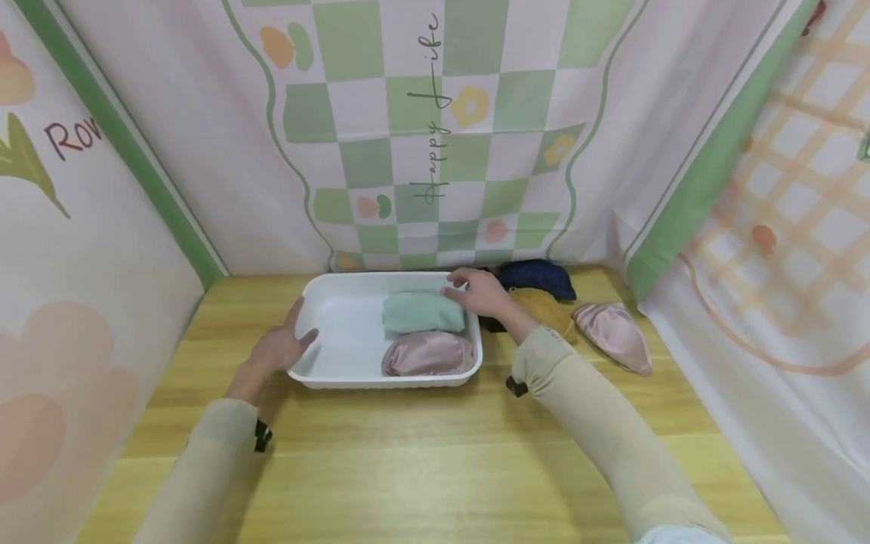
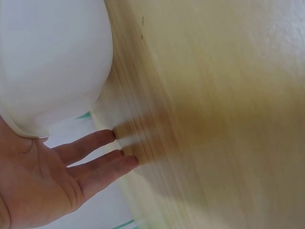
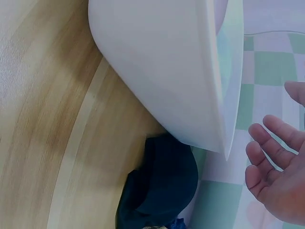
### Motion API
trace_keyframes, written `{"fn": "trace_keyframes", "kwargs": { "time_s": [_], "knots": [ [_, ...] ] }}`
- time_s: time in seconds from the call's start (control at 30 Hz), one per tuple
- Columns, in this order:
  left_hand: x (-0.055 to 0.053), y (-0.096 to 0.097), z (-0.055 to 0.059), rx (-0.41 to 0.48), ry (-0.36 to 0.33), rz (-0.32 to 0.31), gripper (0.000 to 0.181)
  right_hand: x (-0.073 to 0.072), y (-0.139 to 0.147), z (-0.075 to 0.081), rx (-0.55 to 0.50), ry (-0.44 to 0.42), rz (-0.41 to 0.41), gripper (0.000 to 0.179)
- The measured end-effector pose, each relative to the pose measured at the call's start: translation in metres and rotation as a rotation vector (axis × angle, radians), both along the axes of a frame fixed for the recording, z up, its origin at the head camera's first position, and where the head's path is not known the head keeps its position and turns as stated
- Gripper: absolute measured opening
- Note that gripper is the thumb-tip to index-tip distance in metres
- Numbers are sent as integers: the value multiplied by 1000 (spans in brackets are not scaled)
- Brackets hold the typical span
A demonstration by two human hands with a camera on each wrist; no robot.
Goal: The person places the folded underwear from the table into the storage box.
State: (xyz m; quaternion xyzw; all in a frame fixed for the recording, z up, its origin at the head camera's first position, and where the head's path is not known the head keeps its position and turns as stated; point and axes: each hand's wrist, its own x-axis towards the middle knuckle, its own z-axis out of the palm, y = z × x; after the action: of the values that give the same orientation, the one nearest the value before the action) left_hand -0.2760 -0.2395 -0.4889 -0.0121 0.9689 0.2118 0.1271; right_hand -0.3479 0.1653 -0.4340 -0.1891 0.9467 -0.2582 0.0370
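Note:
A white rectangular tray stands on the wooden table. In its right part lie a folded mint-green cloth and, in front of it, a bundled pink satin piece. My left hand rests at the tray's left edge, thumb over the rim. In the left wrist view, the left hand's fingers stretch out straight below the rim. My right hand is over the tray's back right corner, its fingers loosely bent. The right wrist view shows nothing in the right hand.
To the right of the tray lie a navy bundle, a mustard-yellow bundle and another pink satin piece. A dark cloth lies beside the tray in the right wrist view. Patterned curtains hang behind the table.

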Motion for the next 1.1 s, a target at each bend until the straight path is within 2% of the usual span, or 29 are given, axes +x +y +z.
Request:
{"fn": "trace_keyframes", "kwargs": {
  "time_s": [0.3,0.47,0.8,1.1],
  "knots": [
    [-1,0,1,-3,6,-5,84,6,12,9,-61,18,-22,46],
    [0,0,3,-8,5,-12,84,9,22,13,-82,0,-28,49],
    [3,2,2,0,-8,15,83,11,38,10,-126,-33,-84,47],
    [1,1,1,-6,-2,8,84,17,51,18,-127,-48,-119,47]
  ]
}}
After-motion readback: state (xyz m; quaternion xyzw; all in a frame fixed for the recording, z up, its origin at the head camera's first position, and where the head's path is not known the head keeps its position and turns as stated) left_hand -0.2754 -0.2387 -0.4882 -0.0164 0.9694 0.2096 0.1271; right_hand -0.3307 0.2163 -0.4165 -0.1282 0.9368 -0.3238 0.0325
